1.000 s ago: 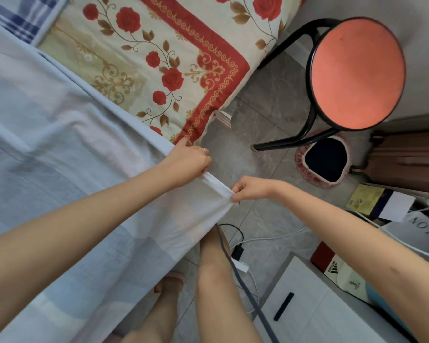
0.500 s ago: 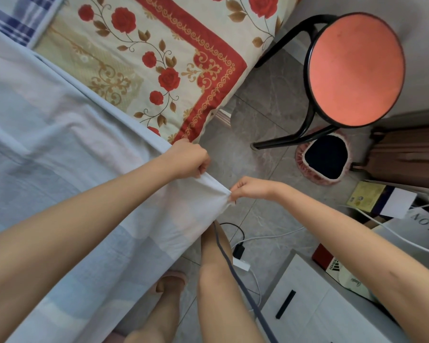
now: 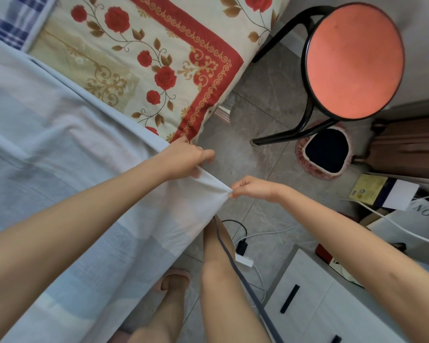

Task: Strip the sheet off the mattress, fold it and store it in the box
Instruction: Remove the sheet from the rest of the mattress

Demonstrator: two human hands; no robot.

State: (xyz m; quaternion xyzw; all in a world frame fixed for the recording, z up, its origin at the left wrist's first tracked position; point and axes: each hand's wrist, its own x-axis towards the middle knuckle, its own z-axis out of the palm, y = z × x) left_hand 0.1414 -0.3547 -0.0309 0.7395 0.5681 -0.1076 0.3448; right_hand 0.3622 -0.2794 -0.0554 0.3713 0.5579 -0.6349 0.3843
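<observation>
While the person stands at the bed's edge, the nearest items are two bare legs and a pink slipper on the floor. A dark strap hangs down across the right leg. A white cabinet with black handles stands near that leg, at lower right. Cables and a white charger block lie on the floor between the leg and the cabinet.

Farther out, the sheet, pale blue and white, fills the left half of the view and drapes down beside the left leg. The left hand grips the sheet's upper edge, its fingers curled round the cloth. The right hand pinches the sheet's corner, fingers closed on it, and holds it out over the floor. The cloth runs taut between the two hands.

Beyond the left hand, the mattress shows a cream cover with red roses and a red border. Plaid fabric lies at its far left. A frill-rimmed bin stands just beside the base of a black-framed stool with a round orange seat. Books and papers are piled at right. The floor is grey stone-look tile.
</observation>
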